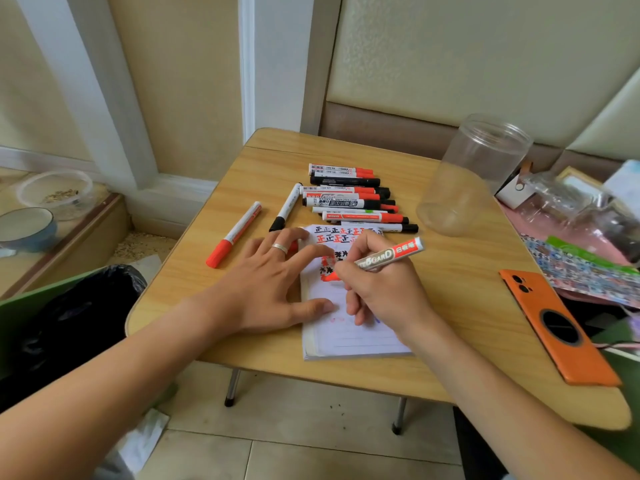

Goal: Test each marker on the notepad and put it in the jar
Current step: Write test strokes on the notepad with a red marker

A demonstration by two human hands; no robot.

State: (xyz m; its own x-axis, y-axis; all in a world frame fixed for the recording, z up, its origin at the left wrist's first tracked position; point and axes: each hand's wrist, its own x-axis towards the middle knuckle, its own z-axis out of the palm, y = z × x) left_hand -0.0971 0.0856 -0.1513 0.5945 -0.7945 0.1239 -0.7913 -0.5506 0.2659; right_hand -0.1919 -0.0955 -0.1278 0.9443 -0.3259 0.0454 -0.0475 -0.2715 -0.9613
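Note:
A lined notepad [349,336] lies on the small wooden table [194,244], its upper part covered with red and black marks. My right hand [384,289] grips a red whiteboard marker [391,255] with its tip down on the page. My left hand [266,289] rests flat on the notepad's left edge, fingers spread. Several red and black markers [356,199] lie in a pile beyond the pad. One red marker [233,234] and one black-capped marker [286,206] lie apart to the left. A clear jar [467,174] stands at the back right with nothing visible inside.
An orange phone [557,327] lies face down near the table's right edge. Clutter with plastic wrap and a patterned sheet [581,268] sits to the right. A black bin bag [69,317] is on the floor at left, bowls [27,228] beyond it.

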